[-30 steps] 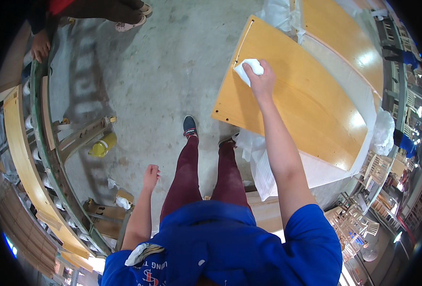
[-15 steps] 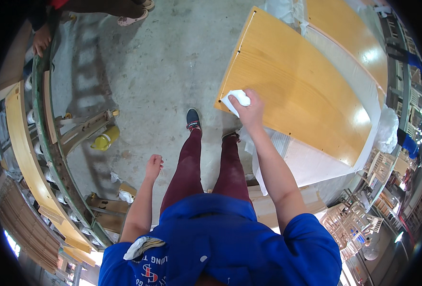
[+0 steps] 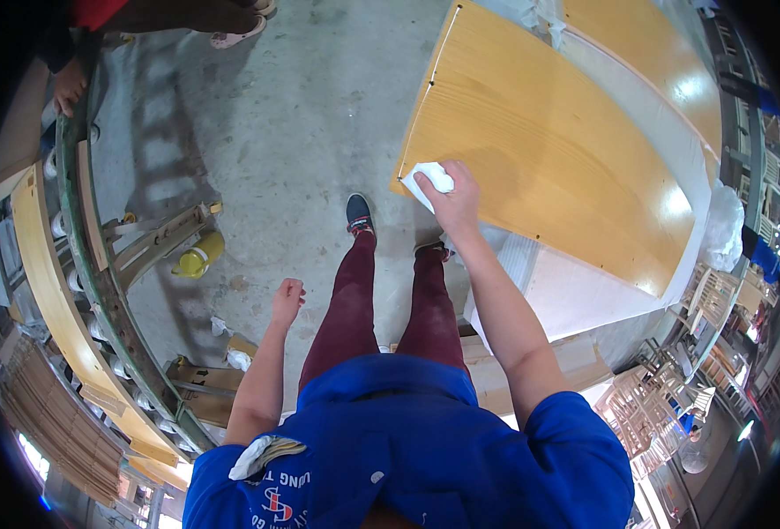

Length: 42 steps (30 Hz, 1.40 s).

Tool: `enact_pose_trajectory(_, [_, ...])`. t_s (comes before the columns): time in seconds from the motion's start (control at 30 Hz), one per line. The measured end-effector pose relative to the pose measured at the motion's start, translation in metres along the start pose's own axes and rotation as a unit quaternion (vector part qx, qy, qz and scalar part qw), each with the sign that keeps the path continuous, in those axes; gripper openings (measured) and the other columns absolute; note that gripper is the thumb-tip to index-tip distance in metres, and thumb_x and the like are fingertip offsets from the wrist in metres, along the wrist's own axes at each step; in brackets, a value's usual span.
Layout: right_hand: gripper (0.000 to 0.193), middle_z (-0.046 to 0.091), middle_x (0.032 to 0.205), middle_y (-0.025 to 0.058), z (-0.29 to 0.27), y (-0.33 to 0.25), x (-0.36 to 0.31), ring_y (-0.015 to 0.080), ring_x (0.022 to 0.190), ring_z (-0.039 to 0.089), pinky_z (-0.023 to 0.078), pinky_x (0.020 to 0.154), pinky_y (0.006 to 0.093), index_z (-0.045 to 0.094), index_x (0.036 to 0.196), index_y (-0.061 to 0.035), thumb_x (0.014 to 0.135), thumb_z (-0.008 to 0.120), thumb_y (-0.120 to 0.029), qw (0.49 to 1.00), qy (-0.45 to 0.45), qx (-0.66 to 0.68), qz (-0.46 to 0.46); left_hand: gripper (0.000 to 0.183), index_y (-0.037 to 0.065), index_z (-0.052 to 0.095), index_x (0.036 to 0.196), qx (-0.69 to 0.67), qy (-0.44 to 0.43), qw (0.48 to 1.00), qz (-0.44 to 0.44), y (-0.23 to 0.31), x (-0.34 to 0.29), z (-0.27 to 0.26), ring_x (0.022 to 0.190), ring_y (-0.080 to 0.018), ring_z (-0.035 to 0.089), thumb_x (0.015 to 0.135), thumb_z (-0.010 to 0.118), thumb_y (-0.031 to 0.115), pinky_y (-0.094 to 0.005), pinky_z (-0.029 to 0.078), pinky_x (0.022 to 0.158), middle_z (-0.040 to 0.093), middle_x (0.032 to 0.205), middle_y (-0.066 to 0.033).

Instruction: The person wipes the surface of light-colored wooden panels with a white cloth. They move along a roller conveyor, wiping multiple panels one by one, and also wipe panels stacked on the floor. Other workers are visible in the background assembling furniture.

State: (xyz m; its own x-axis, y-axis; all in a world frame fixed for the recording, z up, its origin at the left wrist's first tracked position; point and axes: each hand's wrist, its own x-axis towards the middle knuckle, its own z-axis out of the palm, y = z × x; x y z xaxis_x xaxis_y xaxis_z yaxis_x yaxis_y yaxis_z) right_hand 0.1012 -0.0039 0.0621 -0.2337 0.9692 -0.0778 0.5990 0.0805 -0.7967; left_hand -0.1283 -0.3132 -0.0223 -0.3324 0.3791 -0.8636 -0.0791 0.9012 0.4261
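My right hand (image 3: 457, 196) is closed around a white cloth (image 3: 428, 182), pressing it on the near left corner of a varnished wooden panel (image 3: 540, 150). Along the panel's left edge runs a pale line with small dark holes, and more dark holes dot its near edge. The cloth covers part of that corner. My left hand (image 3: 289, 300) hangs in the air left of my legs, its fingers curled in with nothing visible in them.
White wrapping sheet (image 3: 575, 286) lies under the panel, beside another varnished panel (image 3: 645, 53). A green-edged roller conveyor (image 3: 81, 212) curves along the left, near a yellow cylinder (image 3: 199, 255). A co-worker's hand (image 3: 69, 86) rests at its far end. Wooden chair frames (image 3: 641, 410) stand right.
The view has shifted slightly. My right hand stays at the panel's corner with the cloth, its fingers turned a little. My left hand remains curled beside my legs.
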Motion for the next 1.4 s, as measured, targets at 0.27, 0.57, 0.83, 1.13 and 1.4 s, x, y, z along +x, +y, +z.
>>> enact_pose_trajectory(0.27, [0.027, 0.055, 0.075, 0.0125, -0.001, 0.008, -0.006, 0.0285, 0.068, 0.055, 0.044, 0.061, 0.0364, 0.059, 0.078, -0.0005, 0.072, 0.074, -0.022, 1.000, 0.016, 0.001, -0.014, 0.024, 0.004, 0.056, 0.096, 0.002, -0.011, 1.000, 0.005, 0.007, 0.003, 0.009, 0.063, -0.0138, 0.059, 0.091, 0.052, 0.028, -0.0273, 0.047, 0.057, 0.062, 0.078, -0.0066])
enact_pose_trajectory(0.57, [0.027, 0.055, 0.074, 0.0102, -0.003, 0.003, -0.016, 0.0225, 0.067, 0.054, 0.043, 0.061, 0.0329, 0.059, 0.080, 0.0008, 0.074, 0.074, -0.020, 0.998, 0.041, 0.031, 0.026, 0.025, 0.004, 0.056, 0.096, 0.005, -0.012, 1.000, -0.007, 0.002, 0.002, 0.004, 0.063, -0.0132, 0.058, 0.091, 0.052, 0.028, -0.0256, 0.047, 0.056, 0.062, 0.077, -0.0069])
enact_pose_trajectory(0.83, [0.028, 0.054, 0.076, 0.0128, -0.014, 0.016, -0.031, 0.0276, 0.069, 0.055, 0.044, 0.063, 0.0362, 0.058, 0.081, 0.0003, 0.074, 0.073, -0.022, 0.997, 0.054, 0.041, 0.045, 0.026, 0.004, 0.056, 0.097, 0.020, -0.018, 1.000, 0.006, 0.007, 0.001, 0.004, 0.064, -0.0141, 0.059, 0.091, 0.052, 0.029, -0.0270, 0.047, 0.058, 0.062, 0.079, -0.0071])
enact_pose_trajectory(1.13, [0.027, 0.055, 0.075, 0.0127, -0.020, 0.019, -0.034, 0.0281, 0.070, 0.054, 0.044, 0.063, 0.0365, 0.058, 0.080, -0.0005, 0.074, 0.073, -0.022, 0.997, 0.064, 0.005, 0.040, 0.025, 0.005, 0.055, 0.097, 0.029, -0.025, 0.999, 0.000, 0.015, 0.004, 0.013, 0.065, -0.0139, 0.059, 0.091, 0.052, 0.029, -0.0270, 0.047, 0.058, 0.063, 0.080, -0.0068])
enact_pose_trajectory(1.4, [0.028, 0.055, 0.076, 0.0118, -0.036, 0.033, -0.045, 0.0246, 0.068, 0.055, 0.044, 0.062, 0.0337, 0.058, 0.080, 0.0015, 0.074, 0.074, -0.020, 0.996, 0.084, 0.020, 0.039, 0.026, 0.006, 0.055, 0.098, 0.066, -0.031, 0.997, 0.013, 0.020, 0.003, 0.018, 0.065, -0.0143, 0.059, 0.091, 0.052, 0.031, -0.0275, 0.047, 0.059, 0.062, 0.080, -0.0071])
